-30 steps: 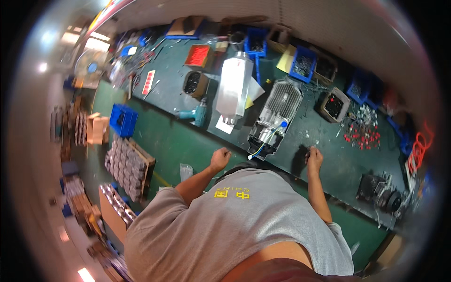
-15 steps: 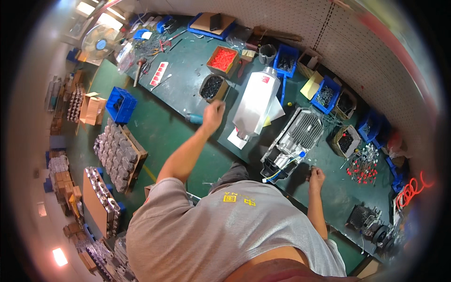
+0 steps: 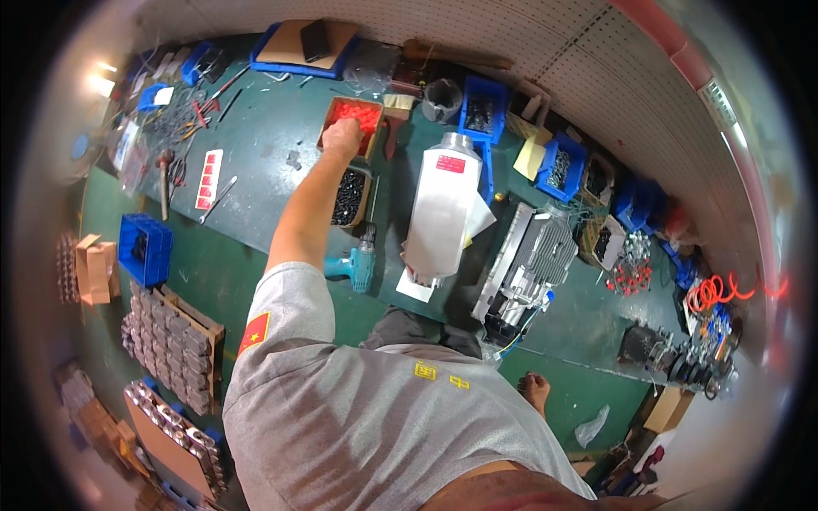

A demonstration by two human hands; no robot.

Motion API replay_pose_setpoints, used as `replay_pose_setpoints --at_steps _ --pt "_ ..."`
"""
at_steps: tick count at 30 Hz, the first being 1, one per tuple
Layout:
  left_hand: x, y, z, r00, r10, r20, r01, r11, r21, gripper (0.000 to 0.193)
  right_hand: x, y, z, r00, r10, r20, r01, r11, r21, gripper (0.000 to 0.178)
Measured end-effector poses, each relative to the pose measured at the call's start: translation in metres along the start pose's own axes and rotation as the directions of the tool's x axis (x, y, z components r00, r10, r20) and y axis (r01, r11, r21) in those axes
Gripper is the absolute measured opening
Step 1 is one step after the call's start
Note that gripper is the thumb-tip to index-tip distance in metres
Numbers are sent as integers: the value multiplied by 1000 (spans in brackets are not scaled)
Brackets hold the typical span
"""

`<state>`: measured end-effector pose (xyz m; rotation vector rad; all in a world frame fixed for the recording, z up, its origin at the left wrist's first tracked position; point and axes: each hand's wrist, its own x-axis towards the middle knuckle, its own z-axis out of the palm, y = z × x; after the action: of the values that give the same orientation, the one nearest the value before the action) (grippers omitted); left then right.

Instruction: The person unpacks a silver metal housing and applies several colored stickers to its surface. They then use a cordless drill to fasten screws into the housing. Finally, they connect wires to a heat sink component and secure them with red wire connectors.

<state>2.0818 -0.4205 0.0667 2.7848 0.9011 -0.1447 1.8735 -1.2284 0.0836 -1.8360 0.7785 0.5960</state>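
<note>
My left hand [image 3: 342, 136] reaches over the near rim of a cardboard box of small red plastic pieces [image 3: 360, 115]; its fingertips are hidden among them. Just nearer stands a box of small black parts [image 3: 348, 198], partly behind my forearm. A teal cordless drill [image 3: 356, 266] lies by the bench's near edge. My right hand [image 3: 535, 390] hangs low beside my body, fingers curled; what they hold, if anything, cannot be made out. Between the hands are a silver metal canister [image 3: 441, 213] with a red label and a finned metal engine-like unit [image 3: 532, 268].
Blue bins of small hardware [image 3: 560, 166] line the back of the green bench [image 3: 264, 111]. Toward the left lie a wrench [image 3: 218, 199], a hammer [image 3: 164, 187] and a red label sheet [image 3: 209, 179]. A coiled red hose [image 3: 720, 294] hangs at the right.
My left hand has moved away from beside the black-parts box to the red-pieces box farther back. My right hand has dropped from the engine-like unit toward my body. The view has shifted.
</note>
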Motion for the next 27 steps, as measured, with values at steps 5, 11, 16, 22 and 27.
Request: replay_pose_setpoints --at_steps 5,11,16,22,27 --pt "10 -12 -2 987 142 75 -143 990 9 21 -29 -4 23 999 -20 43 24 994 -102 20" --pt "4 -24 -7 970 242 30 -238 967 -88 15 -17 -29 46 998 -45 43 46 999 -10 22" --pt "9 -21 -12 926 353 133 -362 931 48 15 -15 -46 54 997 -69 46 70 997 -28 21" --pt "2 -40 -8 968 236 -89 -248 954 -170 17 -13 -87 52 861 -507 53 505 835 -217 19" --pt "-62 40 -51 951 197 -240 -304 752 -585 16 -76 -222 112 868 -483 -114 496 840 220 13"
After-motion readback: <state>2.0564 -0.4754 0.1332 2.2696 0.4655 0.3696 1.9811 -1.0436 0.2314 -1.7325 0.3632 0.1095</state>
